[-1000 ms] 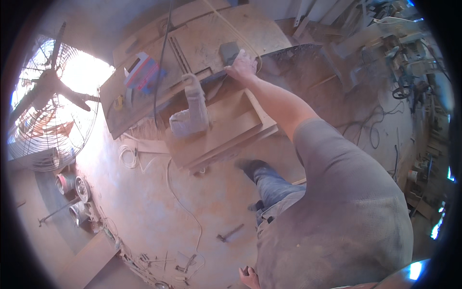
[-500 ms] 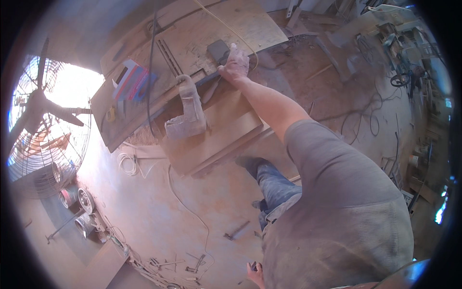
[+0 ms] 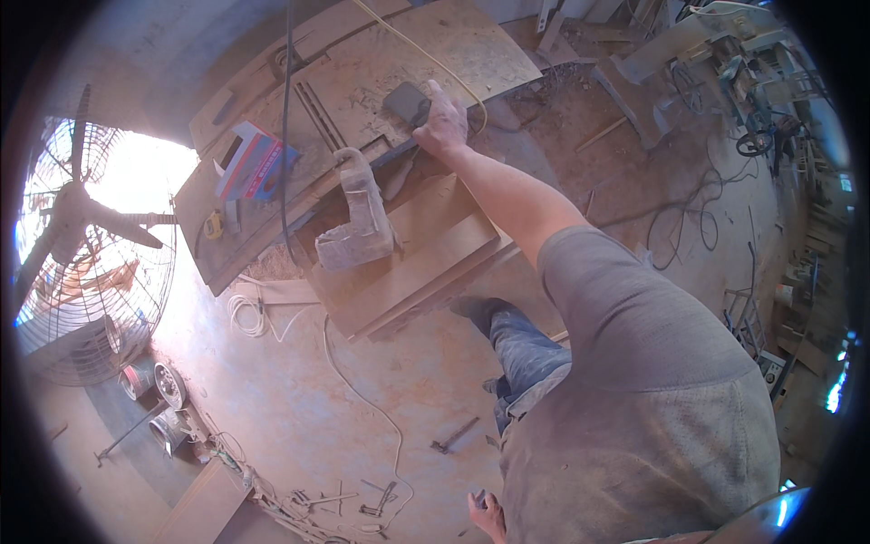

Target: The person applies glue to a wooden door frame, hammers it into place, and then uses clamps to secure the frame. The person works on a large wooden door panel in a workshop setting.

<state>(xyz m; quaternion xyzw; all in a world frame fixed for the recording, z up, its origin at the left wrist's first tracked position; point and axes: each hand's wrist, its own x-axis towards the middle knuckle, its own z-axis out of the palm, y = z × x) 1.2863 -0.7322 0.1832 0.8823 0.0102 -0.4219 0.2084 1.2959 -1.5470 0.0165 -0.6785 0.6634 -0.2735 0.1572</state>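
Your right hand point(image 3: 445, 123) grips grey block point(image 3: 405, 102) on worktop point(image 3: 494, 54); box point(image 3: 254, 164) left of block; left hand point(image 3: 490, 519) well apart from block, grip unclear.

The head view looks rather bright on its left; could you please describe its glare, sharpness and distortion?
Head view: glare whites out the area behind the fan; head view: haze softens detail, though the right hand and grey block are readable; head view: fisheye distortion, with dark rounded borders.

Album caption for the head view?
A right hand at a grey block on a dusty worktable, big fan at left.
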